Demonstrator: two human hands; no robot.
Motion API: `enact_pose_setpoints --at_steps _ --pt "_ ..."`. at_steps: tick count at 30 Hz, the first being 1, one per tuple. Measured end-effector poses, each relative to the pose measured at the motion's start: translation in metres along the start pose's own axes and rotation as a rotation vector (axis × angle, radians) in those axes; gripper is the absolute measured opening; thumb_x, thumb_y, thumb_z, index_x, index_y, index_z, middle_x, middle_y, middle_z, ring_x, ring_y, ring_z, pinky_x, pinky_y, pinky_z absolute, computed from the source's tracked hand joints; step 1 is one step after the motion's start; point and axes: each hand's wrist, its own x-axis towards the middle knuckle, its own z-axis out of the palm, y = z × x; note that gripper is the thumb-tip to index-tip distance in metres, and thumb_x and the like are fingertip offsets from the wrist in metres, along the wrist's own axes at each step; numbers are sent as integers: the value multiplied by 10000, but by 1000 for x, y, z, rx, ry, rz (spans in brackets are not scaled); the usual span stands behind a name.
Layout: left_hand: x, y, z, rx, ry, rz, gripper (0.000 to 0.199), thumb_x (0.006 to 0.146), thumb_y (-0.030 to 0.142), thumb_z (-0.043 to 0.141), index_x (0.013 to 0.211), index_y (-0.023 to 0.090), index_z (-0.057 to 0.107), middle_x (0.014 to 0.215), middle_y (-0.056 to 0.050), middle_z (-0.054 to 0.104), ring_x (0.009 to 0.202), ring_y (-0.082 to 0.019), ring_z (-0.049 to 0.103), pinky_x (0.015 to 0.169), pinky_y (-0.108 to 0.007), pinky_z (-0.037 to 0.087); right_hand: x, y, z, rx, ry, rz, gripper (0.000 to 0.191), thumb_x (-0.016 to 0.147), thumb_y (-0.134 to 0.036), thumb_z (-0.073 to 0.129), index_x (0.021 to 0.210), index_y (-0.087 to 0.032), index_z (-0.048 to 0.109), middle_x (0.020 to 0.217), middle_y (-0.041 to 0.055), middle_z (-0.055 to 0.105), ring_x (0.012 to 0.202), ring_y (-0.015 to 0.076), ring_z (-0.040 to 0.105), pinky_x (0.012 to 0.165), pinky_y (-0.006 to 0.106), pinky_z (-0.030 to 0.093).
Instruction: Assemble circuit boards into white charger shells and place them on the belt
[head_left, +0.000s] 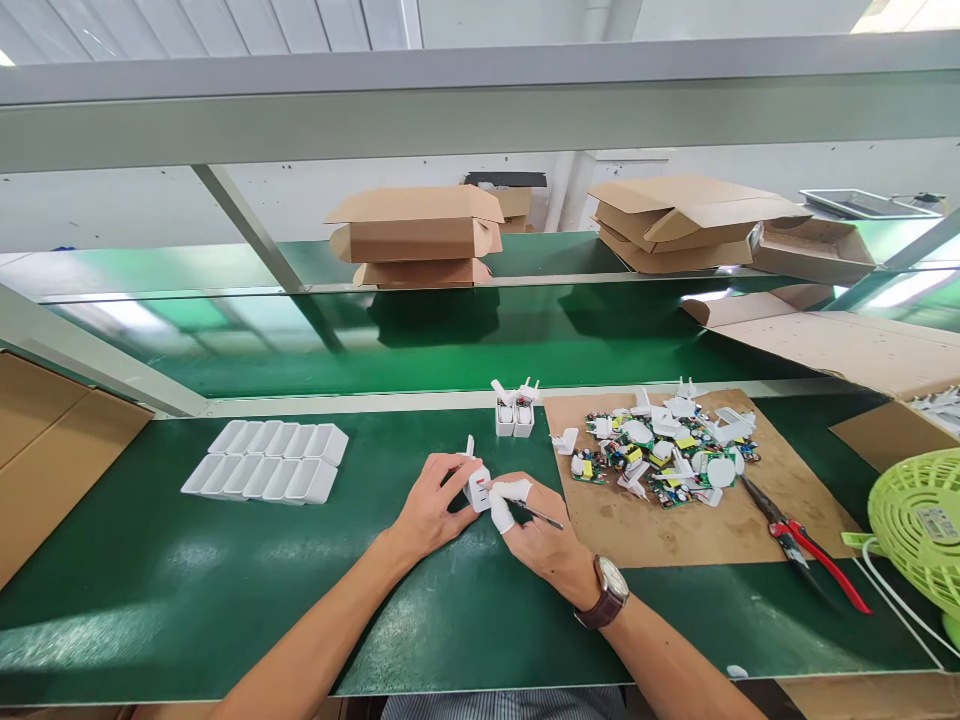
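A small white plastic housing (478, 488) with red marks is held near the front middle of the green table, a white flap standing up behind it. The fingers of my left hand (439, 500) grip it from the left. My right hand (541, 530), with white covers on the thumb and a finger, is closed around a thin dark tool (538, 515) at the right side of the housing. The tool's tip is hidden by the fingers. Just behind stand two white housings (514, 418) with parts and plug pins sticking out of the top.
White open housings (264, 462) stand in two rows at left. On a brown cardboard sheet (675, 545) lie piled circuit boards and white parts (664, 445), with red-handled pliers (799, 540) at its right edge. A green fan (919, 525) stands far right. Cardboard boxes (420, 225) sit on the back shelf.
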Motion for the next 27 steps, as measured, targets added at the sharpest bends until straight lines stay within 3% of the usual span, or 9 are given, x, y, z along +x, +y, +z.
enact_pose_setpoints --at_steps 7,9,11,16,21,27 --pt "3 2 0 5 51 44 563 922 223 686 1447 241 484 1091 -111 658 954 -237 640 821 -387 566 -13 15 6 -96 11 -320 299 888 -21 553 1118 -200 622 1019 127 750 936 213 731 797 335 628" --pt "2 2 2 13 58 43 558 924 227 681 1446 238 485 1079 -109 655 943 -238 637 814 -391 568 -13 16 7 -117 10 -354 301 886 -28 547 1117 -201 630 1031 129 754 955 221 733 804 344 631" --pt "1 1 3 14 47 34 549 923 226 676 1440 240 490 1098 -112 651 961 -243 639 828 -400 574 -11 15 8 -67 21 -290 262 897 -45 542 1065 -219 644 1001 100 762 912 201 740 777 319 632" --pt "-3 1 3 -15 39 -2 512 918 209 653 1409 232 506 1154 -124 638 1030 -255 640 875 -420 584 3 7 -7 59 109 85 116 926 -162 589 893 -225 680 879 43 764 774 170 739 729 288 629" --pt "-4 1 0 -62 30 -31 507 910 188 641 1397 247 513 1183 -117 648 1063 -258 646 914 -437 579 -1 8 -53 -109 86 62 67 910 -236 647 955 -238 696 910 39 737 814 186 712 756 324 617" --pt "-3 1 -3 -83 17 -26 492 906 188 652 1379 240 528 1182 -111 654 1062 -255 646 916 -415 582 -45 27 -96 -247 -43 156 181 948 -272 588 1089 -253 700 973 63 772 851 214 751 780 356 649"
